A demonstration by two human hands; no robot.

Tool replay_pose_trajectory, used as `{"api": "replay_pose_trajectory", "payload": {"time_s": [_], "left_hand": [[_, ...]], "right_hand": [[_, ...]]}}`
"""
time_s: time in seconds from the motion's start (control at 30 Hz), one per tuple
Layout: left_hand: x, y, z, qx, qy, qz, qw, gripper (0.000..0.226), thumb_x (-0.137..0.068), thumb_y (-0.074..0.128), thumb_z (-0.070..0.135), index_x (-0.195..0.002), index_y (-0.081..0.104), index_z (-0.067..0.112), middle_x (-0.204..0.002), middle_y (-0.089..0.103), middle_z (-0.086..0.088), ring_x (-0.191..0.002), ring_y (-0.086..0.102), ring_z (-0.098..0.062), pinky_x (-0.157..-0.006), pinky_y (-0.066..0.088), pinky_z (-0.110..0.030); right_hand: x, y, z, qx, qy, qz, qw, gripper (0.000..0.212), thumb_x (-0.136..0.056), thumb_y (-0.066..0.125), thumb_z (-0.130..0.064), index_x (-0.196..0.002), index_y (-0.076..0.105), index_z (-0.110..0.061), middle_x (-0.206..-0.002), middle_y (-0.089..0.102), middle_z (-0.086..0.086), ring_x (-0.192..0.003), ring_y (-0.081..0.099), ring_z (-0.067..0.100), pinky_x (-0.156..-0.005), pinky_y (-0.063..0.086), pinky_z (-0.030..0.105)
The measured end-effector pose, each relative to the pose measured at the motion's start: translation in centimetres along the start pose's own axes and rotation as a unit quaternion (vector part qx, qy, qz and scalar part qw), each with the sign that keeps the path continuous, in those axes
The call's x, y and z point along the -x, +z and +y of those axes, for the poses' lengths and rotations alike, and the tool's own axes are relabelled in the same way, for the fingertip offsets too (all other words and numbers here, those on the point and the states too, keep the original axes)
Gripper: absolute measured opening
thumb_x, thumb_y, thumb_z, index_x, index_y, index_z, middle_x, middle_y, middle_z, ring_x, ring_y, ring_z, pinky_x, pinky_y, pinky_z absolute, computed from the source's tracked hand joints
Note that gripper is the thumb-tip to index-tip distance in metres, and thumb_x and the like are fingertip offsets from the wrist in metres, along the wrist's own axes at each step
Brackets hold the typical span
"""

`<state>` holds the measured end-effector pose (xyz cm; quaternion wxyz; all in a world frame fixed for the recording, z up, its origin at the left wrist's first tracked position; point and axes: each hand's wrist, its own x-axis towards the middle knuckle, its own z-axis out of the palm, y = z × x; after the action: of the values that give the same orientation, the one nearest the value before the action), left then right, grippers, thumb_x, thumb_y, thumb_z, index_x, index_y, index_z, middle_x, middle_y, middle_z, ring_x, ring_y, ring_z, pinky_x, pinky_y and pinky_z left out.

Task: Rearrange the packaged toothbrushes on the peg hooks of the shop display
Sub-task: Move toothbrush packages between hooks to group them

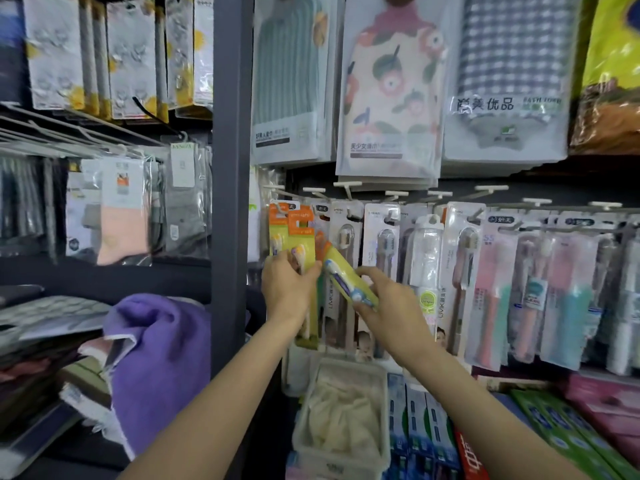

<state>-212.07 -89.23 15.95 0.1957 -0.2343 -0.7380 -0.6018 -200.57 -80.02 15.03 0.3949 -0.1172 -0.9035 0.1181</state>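
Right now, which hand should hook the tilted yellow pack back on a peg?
Right hand, probably: it already grips the yellow pack, which is tilted and off the hooks. The left hand holds the orange-topped packs hanging at the row's left end.

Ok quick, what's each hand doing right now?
Left hand: gripping the orange-and-yellow toothbrush packs hanging on the peg hook.
Right hand: holding a tilted yellow toothbrush pack.

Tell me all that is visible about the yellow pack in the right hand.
The yellow pack is a long, narrow toothbrush package, glossy like plastic over card, with a blue and white brush showing at its front. It is off the hooks and tilted, upper end toward the left. The right hand pinches its lower end; the left hand is close beside its upper end.
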Motion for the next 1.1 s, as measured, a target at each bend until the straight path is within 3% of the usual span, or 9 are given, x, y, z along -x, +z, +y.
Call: {"api": "replay_pose_trajectory", "payload": {"time_s": [0.17, 0.37, 0.43, 0.57, 0.7, 0.77, 0.87, 1.0, 1.1], "left_hand": [[-0.2, -0.9, 0.0, -0.016, 0.009, 0.01, 1.0, 0.024, -0.081, 0.068, 0.031, -0.09, 0.059, 0.01, -0.102, 0.034, -0.002, -0.093, 0.053, -0.027, -0.088, 0.046, -0.037], [0.2, -2.1, -0.5, 0.023, 0.032, -0.002, 0.999, 0.018, -0.086, 0.064, 0.019, -0.079, 0.049, 0.013, -0.075, 0.043, 0.005, -0.063, 0.043, -0.006, -0.051, 0.033, -0.012], [0.2, -2.2, -0.4, 0.013, 0.057, -0.007, 0.998, 0.016, -0.085, 0.064, 0.023, -0.081, 0.052, 0.014, -0.08, 0.046, 0.001, -0.068, 0.047, -0.01, -0.054, 0.034, -0.012], [-0.4, -1.9, -0.3, -0.04, 0.073, -0.025, 0.996, 0.029, -0.086, 0.062, 0.034, -0.095, 0.06, 0.006, -0.094, 0.057, -0.007, -0.086, 0.055, -0.021, -0.072, 0.042, -0.028], [-1.1, -1.6, 0.4, -0.055, 0.068, -0.049, 0.995, 0.02, -0.087, 0.059, 0.037, -0.086, 0.056, 0.017, -0.102, 0.059, -0.008, -0.091, 0.054, -0.02, -0.075, 0.04, -0.026], [-1.4, -1.4, 0.9, -0.064, 0.062, -0.049, 0.995, 0.024, -0.088, 0.058, 0.037, -0.1, 0.06, 0.016, -0.11, 0.058, -0.007, -0.101, 0.053, -0.022, -0.081, 0.042, -0.029], [-1.4, -0.8, 1.3, -0.055, 0.074, -0.051, 0.994, 0.027, -0.086, 0.061, 0.036, -0.089, 0.059, 0.009, -0.084, 0.057, -0.001, -0.084, 0.055, -0.022, -0.063, 0.041, -0.025], [-1.4, 0.3, 1.5, -0.077, 0.081, -0.054, 0.992, 0.027, -0.085, 0.063, 0.034, -0.085, 0.06, 0.007, -0.074, 0.05, 0.002, -0.073, 0.05, -0.017, -0.06, 0.035, -0.026], [-2.1, 0.8, 1.0, -0.104, 0.08, -0.057, 0.99, 0.029, -0.085, 0.063, 0.034, -0.097, 0.061, 0.007, -0.092, 0.058, -0.007, -0.086, 0.057, -0.024, -0.064, 0.04, -0.029]], "right_hand": [[-2.7, 1.8, -1.7, -0.102, 0.024, 0.052, 0.993, 0.041, -0.087, 0.06, -0.012, -0.127, 0.052, -0.02, -0.107, 0.068, 0.005, -0.097, 0.063, 0.022, -0.078, 0.051, 0.032], [-2.5, 4.6, -3.3, -0.21, 0.113, 0.128, 0.963, 0.033, -0.09, 0.056, -0.011, -0.123, 0.051, -0.017, -0.104, 0.066, 0.0, -0.082, 0.058, 0.012, -0.069, 0.042, 0.02], [-2.3, 5.3, -3.5, -0.235, 0.118, 0.132, 0.956, 0.033, -0.092, 0.054, -0.013, -0.124, 0.049, -0.017, -0.104, 0.063, -0.002, -0.085, 0.058, 0.013, -0.071, 0.042, 0.02], [-2.2, 5.8, -2.4, -0.267, 0.142, 0.028, 0.953, 0.032, -0.093, 0.052, -0.011, -0.124, 0.047, -0.013, -0.108, 0.061, 0.001, -0.095, 0.059, 0.017, -0.076, 0.045, 0.022], [-2.1, 5.3, -1.5, -0.242, 0.15, -0.031, 0.958, 0.033, -0.09, 0.051, 0.0, -0.122, 0.051, -0.003, -0.115, 0.061, 0.012, -0.109, 0.057, 0.024, -0.096, 0.045, 0.03], [-2.2, 5.0, -1.2, -0.234, 0.153, -0.044, 0.959, 0.035, -0.09, 0.048, 0.003, -0.124, 0.051, -0.003, -0.118, 0.06, 0.011, -0.113, 0.055, 0.023, -0.099, 0.042, 0.028], [-2.2, 4.7, -0.7, -0.226, 0.163, -0.063, 0.958, 0.036, -0.09, 0.045, 0.005, -0.124, 0.051, -0.005, -0.12, 0.058, 0.009, -0.115, 0.053, 0.021, -0.098, 0.04, 0.025], [-2.4, 4.3, -0.6, -0.218, 0.165, -0.081, 0.958, 0.036, -0.09, 0.042, 0.005, -0.123, 0.05, -0.005, -0.121, 0.058, 0.011, -0.115, 0.052, 0.024, -0.095, 0.04, 0.026], [-2.4, 4.3, -0.8, -0.219, 0.132, -0.134, 0.958, 0.049, -0.087, 0.042, 0.008, -0.134, 0.04, -0.006, -0.127, 0.054, 0.015, -0.121, 0.049, 0.028, -0.1, 0.04, 0.03]]}}
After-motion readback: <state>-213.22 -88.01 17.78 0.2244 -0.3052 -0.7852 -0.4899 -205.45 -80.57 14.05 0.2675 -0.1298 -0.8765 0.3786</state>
